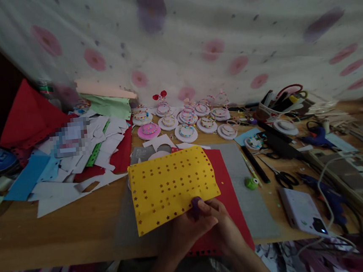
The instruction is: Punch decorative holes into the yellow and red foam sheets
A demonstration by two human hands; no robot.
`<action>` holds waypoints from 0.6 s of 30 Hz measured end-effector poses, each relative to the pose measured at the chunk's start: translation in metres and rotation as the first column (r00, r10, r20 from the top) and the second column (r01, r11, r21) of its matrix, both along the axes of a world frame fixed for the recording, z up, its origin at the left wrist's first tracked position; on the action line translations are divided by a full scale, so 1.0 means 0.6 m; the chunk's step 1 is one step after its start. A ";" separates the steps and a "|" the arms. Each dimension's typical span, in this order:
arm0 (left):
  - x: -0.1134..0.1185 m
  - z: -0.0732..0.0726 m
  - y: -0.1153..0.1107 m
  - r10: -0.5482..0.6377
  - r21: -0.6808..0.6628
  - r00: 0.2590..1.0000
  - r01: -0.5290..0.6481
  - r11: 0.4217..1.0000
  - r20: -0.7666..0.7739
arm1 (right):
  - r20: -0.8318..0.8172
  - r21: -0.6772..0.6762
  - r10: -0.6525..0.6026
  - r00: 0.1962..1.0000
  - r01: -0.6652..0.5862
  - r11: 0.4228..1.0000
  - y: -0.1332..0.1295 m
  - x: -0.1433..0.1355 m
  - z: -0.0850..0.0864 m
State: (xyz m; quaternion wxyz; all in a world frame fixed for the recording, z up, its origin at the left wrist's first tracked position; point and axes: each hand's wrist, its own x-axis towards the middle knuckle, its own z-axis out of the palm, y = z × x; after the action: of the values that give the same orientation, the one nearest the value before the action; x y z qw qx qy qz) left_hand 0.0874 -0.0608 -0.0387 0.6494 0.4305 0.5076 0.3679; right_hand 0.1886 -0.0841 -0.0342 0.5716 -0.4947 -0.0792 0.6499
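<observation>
A yellow sheet (173, 183) full of star-shaped holes is held up, tilted, over a red sheet (225, 183) and a grey mat (254, 210). At its lower edge sits a small purple punch (195, 206). My right hand (218, 217) has its fingers closed on the punch. Beside it, my left hand (190, 230) reaches under the sheet's lower edge; its thumb points right, and its other fingers are hidden behind the paper.
Paper scraps (99, 143) lie at the left. Small white discs with beaded rings (186, 132) stand at the back. On the right are a green punch (251, 183), scissors (283, 178), a phone (302, 212), glue guns (328, 199) and cables.
</observation>
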 end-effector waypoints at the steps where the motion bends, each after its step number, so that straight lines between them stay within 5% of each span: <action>1: 0.013 0.000 0.000 0.015 -0.013 0.999 -0.015 1.000 0.043 | 0.005 0.020 -0.016 1.000 0.016 1.000 0.002 -0.002 -0.003; 6: 0.036 -0.002 0.004 0.133 -0.032 0.986 -0.130 0.991 0.103 | 0.030 0.072 -0.030 0.999 0.028 0.997 0.013 -0.006 -0.008; 18: 0.031 -0.005 0.010 0.141 -0.026 0.990 -0.140 0.990 0.023 | 0.007 0.080 -0.026 1.000 0.025 0.996 0.019 -0.004 -0.010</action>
State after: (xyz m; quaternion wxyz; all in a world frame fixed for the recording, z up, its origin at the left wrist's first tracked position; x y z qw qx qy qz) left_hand 0.1061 -0.0548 -0.0419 0.6334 0.3811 0.5331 0.4116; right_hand 0.1863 -0.0725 -0.0401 0.5987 -0.4749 -0.1009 0.6371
